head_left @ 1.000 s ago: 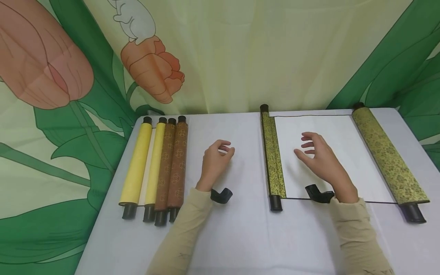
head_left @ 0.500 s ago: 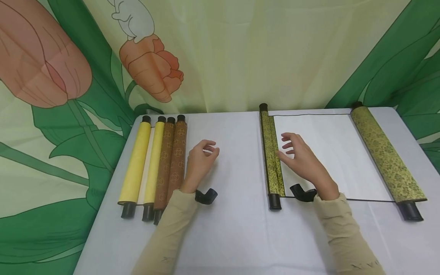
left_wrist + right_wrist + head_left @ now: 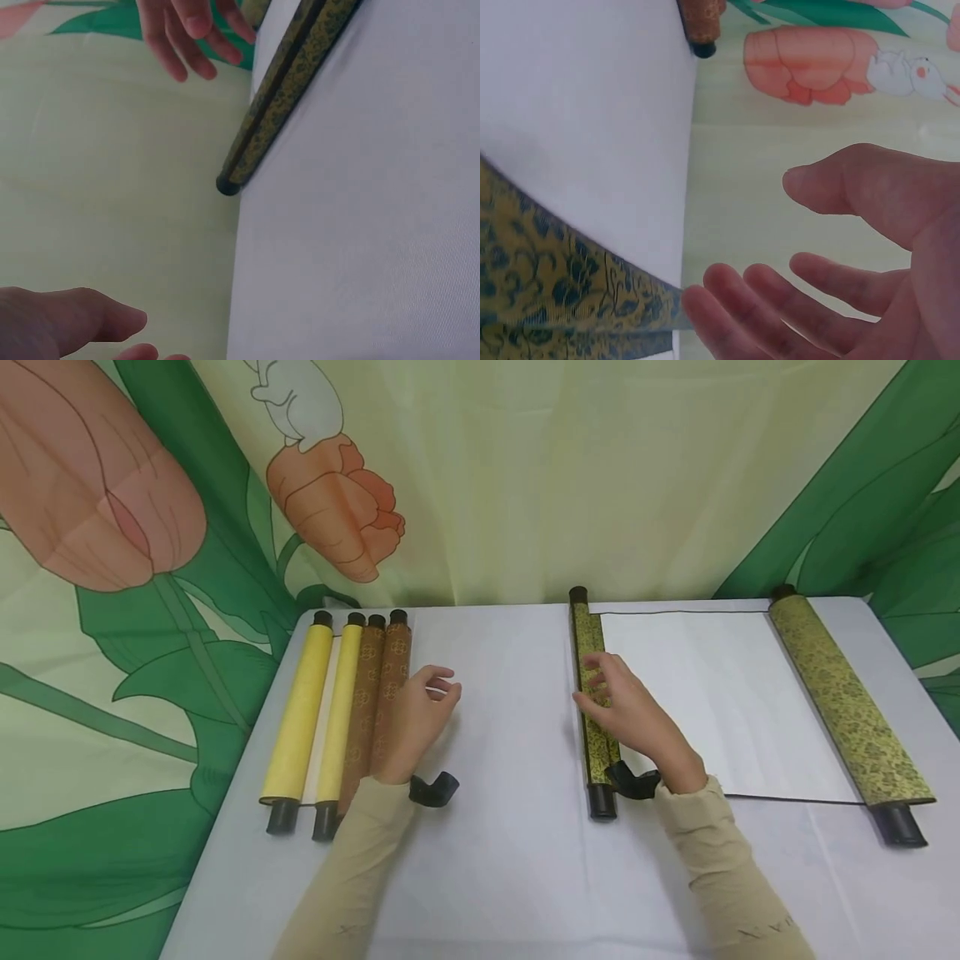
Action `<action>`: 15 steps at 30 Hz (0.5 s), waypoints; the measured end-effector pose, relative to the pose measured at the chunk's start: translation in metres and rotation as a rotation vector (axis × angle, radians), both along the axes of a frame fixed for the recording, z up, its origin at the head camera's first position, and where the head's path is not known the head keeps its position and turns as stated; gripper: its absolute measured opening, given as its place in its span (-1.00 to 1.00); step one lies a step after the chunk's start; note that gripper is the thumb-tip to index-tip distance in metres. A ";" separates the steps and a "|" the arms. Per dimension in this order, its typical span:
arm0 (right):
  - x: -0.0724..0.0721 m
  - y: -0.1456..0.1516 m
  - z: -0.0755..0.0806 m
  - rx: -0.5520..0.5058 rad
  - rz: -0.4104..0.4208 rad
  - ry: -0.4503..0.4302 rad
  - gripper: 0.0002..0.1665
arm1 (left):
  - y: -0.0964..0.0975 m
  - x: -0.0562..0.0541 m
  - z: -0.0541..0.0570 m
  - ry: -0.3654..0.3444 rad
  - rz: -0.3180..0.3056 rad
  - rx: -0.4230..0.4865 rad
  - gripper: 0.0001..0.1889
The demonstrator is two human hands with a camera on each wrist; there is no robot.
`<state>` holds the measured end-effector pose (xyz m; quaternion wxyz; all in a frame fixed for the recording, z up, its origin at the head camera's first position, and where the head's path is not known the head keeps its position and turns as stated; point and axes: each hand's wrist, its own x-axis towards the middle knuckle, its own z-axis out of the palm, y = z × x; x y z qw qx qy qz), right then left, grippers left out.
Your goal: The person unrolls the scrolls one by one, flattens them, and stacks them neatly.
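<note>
A green-gold patterned scroll lies partly unrolled on the right, its thin roller (image 3: 589, 735) at the left end and its thick roll (image 3: 847, 693) at the right, with white paper (image 3: 690, 693) between them. Over the thin roller hovers my right hand (image 3: 622, 706), fingers loosely bent and holding nothing. My left hand (image 3: 420, 718), also holding nothing, hangs in the air beside the brown scroll (image 3: 393, 668), overlapping its right edge in the head view. In the right wrist view the right thumb and fingers (image 3: 817, 285) are spread apart above the patterned roller (image 3: 570, 277).
At the table's left a yellow scroll (image 3: 300, 718) lies slightly unrolled, its second yellow roller (image 3: 341, 710) against the brown rolls. All rollers have black end knobs. White cloth covers the table (image 3: 510, 877). A printed curtain (image 3: 525, 485) hangs along the back edge.
Both hands have moved left: the right from over the white paper to over the thin patterned roller, the left from the bare cloth to the brown scroll's edge. The scrolls have stayed put.
</note>
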<state>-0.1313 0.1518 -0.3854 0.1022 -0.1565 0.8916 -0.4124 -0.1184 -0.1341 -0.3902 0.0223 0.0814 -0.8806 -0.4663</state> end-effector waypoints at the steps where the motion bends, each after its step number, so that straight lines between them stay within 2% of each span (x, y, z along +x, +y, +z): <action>1: 0.000 -0.002 0.000 0.001 0.003 0.000 -0.33 | -0.002 0.000 0.000 -0.005 0.003 0.001 -0.69; 4: -0.002 -0.010 -0.002 -0.008 0.013 0.005 -0.32 | -0.008 0.002 0.002 -0.008 0.010 -0.027 -0.68; 9: -0.006 -0.021 -0.006 -0.032 0.036 0.008 -0.31 | -0.017 0.004 0.005 0.025 0.021 -0.075 -0.69; 15: -0.008 -0.031 -0.012 -0.089 0.058 -0.014 -0.32 | -0.027 0.006 0.005 0.002 0.038 -0.069 -0.70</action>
